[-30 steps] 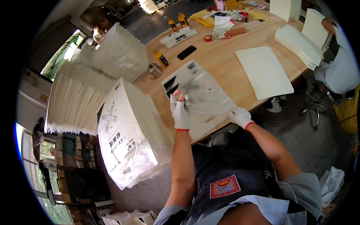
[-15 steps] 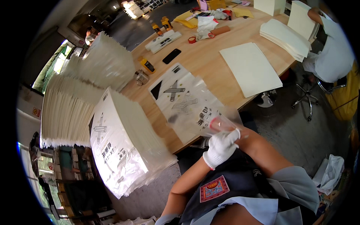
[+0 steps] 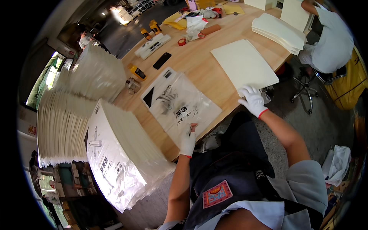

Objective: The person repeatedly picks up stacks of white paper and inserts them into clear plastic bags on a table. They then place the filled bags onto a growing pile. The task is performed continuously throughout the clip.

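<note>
Flat plastic bags [image 3: 205, 100], printed with pencil drawings and dark lettering, lie on the table in front of me. At their near edge my left hand [image 3: 188, 142], in a white glove with bare fingertips showing, is closed with the bag's edge between its fingers. My right hand [image 3: 253, 101], also white-gloved, reaches out to the right, its fingers spread at the near corner of a stack of cream paper sheets [image 3: 243, 63]. That stack lies flat near the table's right edge.
Packed paper bundles [image 3: 126, 149] stand at the left, with taller paper stacks [image 3: 63, 122] behind. A phone [image 3: 162, 60], an orange-labelled bottle [image 3: 137, 71], a glass jar [image 3: 132, 86] and a red tape roll [image 3: 181, 41] sit farther back. A co-worker [image 3: 331, 40] sits at right beside more paper [image 3: 278, 32].
My hands were together over the bag's near edge, handling a blurred clear plastic piece. They are now apart: the right has moved out to the paper stack, the left down and left.
</note>
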{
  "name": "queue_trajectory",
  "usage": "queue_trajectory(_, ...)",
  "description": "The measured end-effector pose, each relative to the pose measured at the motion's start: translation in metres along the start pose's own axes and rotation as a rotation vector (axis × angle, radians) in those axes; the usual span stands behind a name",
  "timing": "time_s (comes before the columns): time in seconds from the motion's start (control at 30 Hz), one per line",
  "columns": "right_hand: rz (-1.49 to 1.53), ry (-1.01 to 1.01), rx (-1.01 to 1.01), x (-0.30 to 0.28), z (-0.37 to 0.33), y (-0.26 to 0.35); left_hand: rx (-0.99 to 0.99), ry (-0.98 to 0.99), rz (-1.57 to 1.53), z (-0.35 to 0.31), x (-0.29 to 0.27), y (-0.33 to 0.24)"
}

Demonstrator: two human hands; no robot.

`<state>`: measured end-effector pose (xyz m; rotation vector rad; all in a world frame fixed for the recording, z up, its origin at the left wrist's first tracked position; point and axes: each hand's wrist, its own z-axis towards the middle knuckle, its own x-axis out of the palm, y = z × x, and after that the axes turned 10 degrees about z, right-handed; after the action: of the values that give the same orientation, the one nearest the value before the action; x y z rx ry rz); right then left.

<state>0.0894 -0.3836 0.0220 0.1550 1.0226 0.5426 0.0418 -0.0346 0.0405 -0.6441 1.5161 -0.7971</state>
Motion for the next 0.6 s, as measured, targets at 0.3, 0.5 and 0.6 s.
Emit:
queue_trajectory(0.3,-0.294,0.279,-0.368,0.004,0.033,-0.080,0.086,0.300,-0.277,0.030,0.046,-0.051)
queue_trajectory(0.5,-0.058,0.159,-0.536,-0.051,0.022,0.052,-0.239,0.581,-0.931,0.059,0.095,-0.049)
queue_trajectory(0.6,0.408,0.110,-0.305,-0.050,-0.018,0.102,-0.301,0.384,-0.780,0.058,0.099,-0.029)
